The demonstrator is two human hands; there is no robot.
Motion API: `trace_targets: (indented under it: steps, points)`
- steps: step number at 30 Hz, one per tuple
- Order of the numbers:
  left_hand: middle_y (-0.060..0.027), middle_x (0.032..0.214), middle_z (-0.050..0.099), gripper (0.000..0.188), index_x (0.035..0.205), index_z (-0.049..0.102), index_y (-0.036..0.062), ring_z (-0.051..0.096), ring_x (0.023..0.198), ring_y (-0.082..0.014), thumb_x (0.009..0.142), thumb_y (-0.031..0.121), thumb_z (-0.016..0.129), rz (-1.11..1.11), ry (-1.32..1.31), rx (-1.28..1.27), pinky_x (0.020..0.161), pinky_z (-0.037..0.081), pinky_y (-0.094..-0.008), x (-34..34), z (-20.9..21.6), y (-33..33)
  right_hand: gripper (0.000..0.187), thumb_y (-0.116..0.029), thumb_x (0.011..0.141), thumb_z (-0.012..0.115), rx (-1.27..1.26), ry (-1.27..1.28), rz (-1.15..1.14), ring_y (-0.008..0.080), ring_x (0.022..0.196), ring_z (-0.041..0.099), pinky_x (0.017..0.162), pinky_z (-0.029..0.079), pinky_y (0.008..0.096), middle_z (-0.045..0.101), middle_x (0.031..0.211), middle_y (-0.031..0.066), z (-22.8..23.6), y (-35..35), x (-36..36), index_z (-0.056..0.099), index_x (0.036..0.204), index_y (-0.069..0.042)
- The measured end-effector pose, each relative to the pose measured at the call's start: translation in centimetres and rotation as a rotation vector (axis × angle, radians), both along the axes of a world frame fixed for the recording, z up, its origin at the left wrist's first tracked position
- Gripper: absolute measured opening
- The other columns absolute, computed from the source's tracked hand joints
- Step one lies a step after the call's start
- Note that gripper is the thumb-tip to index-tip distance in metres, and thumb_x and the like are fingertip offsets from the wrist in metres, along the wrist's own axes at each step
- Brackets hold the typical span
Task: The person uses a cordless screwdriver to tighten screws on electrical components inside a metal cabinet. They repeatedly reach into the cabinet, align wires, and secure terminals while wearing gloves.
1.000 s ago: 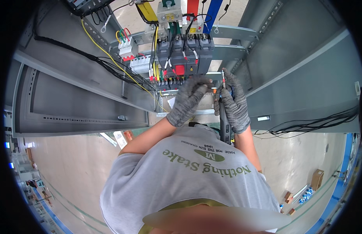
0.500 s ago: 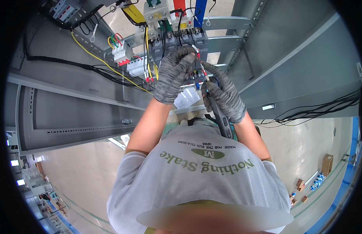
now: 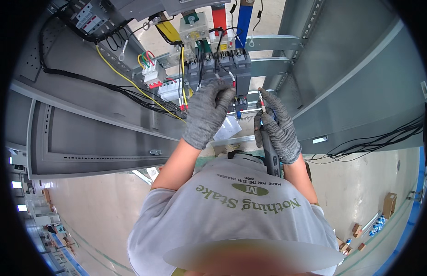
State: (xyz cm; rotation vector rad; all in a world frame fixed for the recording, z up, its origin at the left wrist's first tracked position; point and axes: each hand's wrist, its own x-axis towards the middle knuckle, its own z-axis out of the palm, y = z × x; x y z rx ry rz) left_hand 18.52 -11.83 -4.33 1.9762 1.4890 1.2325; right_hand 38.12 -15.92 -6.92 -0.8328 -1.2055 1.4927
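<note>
Overhead, your view is filled by the grey metal cabinet [image 3: 342,78], with its long hinged door [image 3: 98,138] swung out on your left and a cross rail [image 3: 273,43] running behind the gear. Mounted at the middle is the dark grey breaker block [image 3: 222,69], fed from above by yellow, green, red and blue flat bars, with a smaller white terminal unit [image 3: 151,73] just to its left. Black and yellow wires [image 3: 126,87] run along the frame toward that unit. Your left hand [image 3: 206,115], in a grey knit glove, is pressed against the underside of the breaker block, fingers curled around the thin white wires [image 3: 225,76] hanging there. Your right hand [image 3: 277,129], gloved the same, is closed around the dark handle of a screwdriver [image 3: 268,147], its tip pointing up just beside the block's lower right corner; the forefinger lies along the shaft.
</note>
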Motion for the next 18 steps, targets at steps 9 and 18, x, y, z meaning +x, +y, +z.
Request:
trace_targets:
  steps: [9, 18]
  points:
    - [-0.0074, 0.086, 0.067, 0.024, 0.111, 0.061, 0.0, 0.062, 0.075, -0.0111, 0.091, 0.014, 0.06, -0.057, -0.179, -0.129, 0.065, 0.049, -0.0246, -1.8, 2.9, 6.4, 0.051, -0.011, 0.095, 0.051, -0.049, 0.105, 0.067, 0.0108, 0.059, 0.056, 0.052, 0.049, 0.0255, 0.057, 0.077, 0.0055, 0.5, -0.3, -0.5, 0.036, 0.143, -0.01]
    - [0.0045, 0.072, 0.058, 0.029, 0.111, 0.067, 0.007, 0.035, 0.054, -0.0014, 0.095, 0.028, 0.055, -0.205, -0.534, -0.433, 0.046, 0.024, -0.0181, -1.4, 2.1, 5.1, 0.052, -0.007, 0.095, 0.047, -0.119, 0.133, 0.098, 0.0125, 0.056, 0.057, 0.047, 0.048, 0.0253, 0.057, 0.078, 0.0061, -0.1, -0.4, -0.1, 0.034, 0.145, -0.014]
